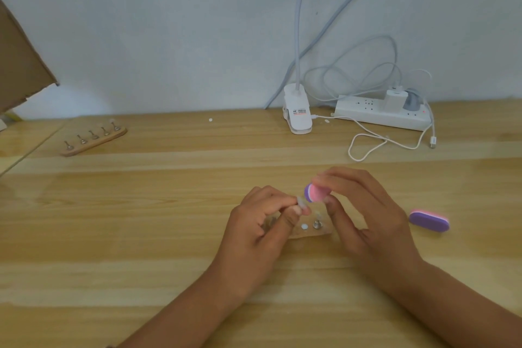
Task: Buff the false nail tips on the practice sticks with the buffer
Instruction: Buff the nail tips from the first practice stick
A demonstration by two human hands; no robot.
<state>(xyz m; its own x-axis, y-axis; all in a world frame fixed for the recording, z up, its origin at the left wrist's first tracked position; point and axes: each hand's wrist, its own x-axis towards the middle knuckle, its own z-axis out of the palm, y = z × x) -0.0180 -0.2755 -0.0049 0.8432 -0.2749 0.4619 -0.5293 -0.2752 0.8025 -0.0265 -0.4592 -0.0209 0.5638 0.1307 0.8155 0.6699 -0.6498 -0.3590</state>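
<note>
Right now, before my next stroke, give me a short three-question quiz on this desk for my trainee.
1. True or false: the left hand grips the purple-and-pink foam buffer.
2. How many metal practice sticks stand on the long wooden holder? A three, B five, C seven.
3. Where does the spare purple-and-pink buffer lie?
Key: 1 false, the right hand grips it; the left pinches a clear-tipped practice stick. 2 B. 3 On the wooden table, right of the right hand.
</note>
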